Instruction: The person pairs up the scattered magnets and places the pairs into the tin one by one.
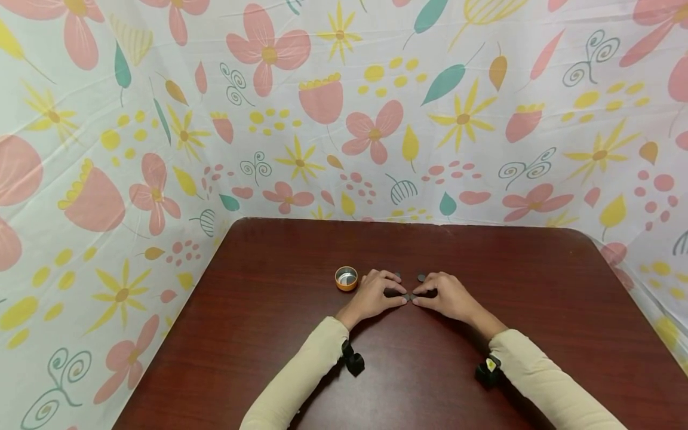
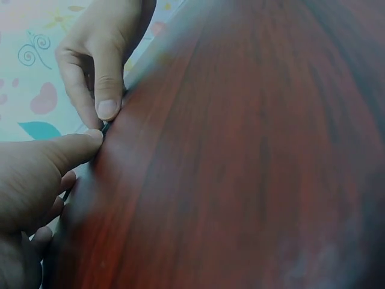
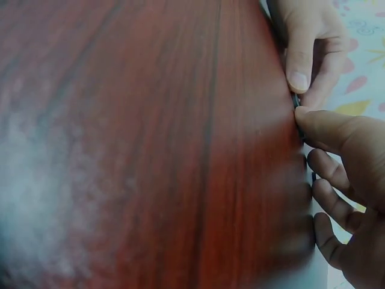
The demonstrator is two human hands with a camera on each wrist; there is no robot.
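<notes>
The surface (image 1: 242, 292) looked like dark reddish-brown wood, or a wood-grain finish, smooth and faintly glossy; a soft sheen lay at the lower middle of the head view and a cloudy glare at the lower left of the right wrist view. Near the centre, the round tin (image 1: 346, 289) appeared metal, shiny silver inside and orange-coated outside. Just right of centre, the small discs (image 1: 421, 278) looked dull grey and matt, too small to tell metal from plastic. The printed backdrop (image 1: 365, 77) across the top was thin, lightly creased cloth. The cream sleeves (image 1: 303, 364) at the bottom were matt fabric.
</notes>
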